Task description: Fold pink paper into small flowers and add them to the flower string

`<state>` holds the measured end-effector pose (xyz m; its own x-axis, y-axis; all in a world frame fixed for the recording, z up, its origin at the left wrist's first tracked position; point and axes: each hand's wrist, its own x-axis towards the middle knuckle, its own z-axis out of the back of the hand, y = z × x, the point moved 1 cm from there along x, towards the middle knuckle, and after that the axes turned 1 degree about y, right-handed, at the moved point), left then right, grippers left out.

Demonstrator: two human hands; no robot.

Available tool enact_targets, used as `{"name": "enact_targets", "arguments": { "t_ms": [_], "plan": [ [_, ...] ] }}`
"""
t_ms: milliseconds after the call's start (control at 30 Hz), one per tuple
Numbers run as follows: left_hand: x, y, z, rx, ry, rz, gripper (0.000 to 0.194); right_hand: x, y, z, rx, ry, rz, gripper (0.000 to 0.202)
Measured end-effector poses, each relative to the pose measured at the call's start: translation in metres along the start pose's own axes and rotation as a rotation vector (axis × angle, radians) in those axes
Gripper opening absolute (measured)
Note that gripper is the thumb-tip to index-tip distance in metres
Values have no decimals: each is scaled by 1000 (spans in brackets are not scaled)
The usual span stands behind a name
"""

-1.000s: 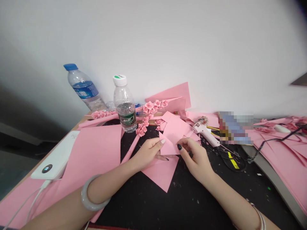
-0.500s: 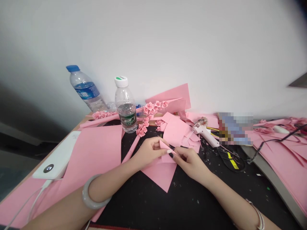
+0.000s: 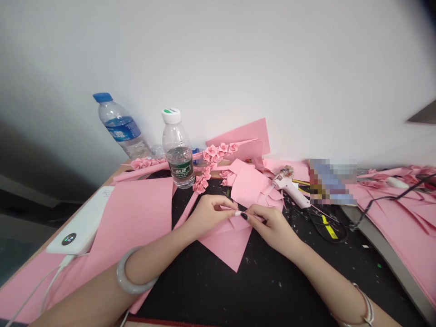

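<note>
Between my left hand [image 3: 214, 212] and my right hand [image 3: 270, 225] is a small piece of pink paper, seen nearly edge-on and partly hidden by the fingers. Both hands pinch it, thumbs and fingertips meeting at its middle. Under them, more pink paper [image 3: 233, 252] lies on the black mat, one corner pointing toward me. Just beyond the hands rests a pile of cut pink paper pieces [image 3: 250, 181]. Stems with folded pink paper flowers [image 3: 200, 184] lie behind my left hand.
A green-labelled water bottle [image 3: 179, 159] stands behind my left hand; a blue-capped bottle [image 3: 122, 129] leans on the wall. A glue gun [image 3: 291, 188] lies to the right, near a black cable. At left, a white power bank [image 3: 81, 222] sits beside large pink sheets [image 3: 139, 213].
The pink paper's raised pointed flap has come down, and the piece now looks flatter between my fingers. My fingertips have drawn closer together.
</note>
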<state>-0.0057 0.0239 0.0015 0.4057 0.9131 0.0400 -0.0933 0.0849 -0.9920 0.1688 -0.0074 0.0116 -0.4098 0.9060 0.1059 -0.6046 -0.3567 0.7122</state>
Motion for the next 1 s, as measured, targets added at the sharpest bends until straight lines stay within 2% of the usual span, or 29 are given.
{"name": "enact_targets", "arguments": {
  "t_ms": [233,367,500,633,833,1000],
  "plan": [
    [-3,1,0,193,63,-45,14,0,1,3,-43,-14,92,22],
    [-3,-1,2,246,-4,-42,13,0,-2,3,9,-86,35,20],
    [-2,-1,4,212,-88,-16,15,0,-5,4,83,-178,-37,20],
    [-2,-1,6,173,-124,20,21,0,-7,4,147,-276,-84,21],
    [-1,0,3,45,-48,34,16,0,-9,8,228,-370,-141,31],
    [-1,1,1,-48,14,24,19,1,-12,15,289,-560,-140,36]
  ]
}}
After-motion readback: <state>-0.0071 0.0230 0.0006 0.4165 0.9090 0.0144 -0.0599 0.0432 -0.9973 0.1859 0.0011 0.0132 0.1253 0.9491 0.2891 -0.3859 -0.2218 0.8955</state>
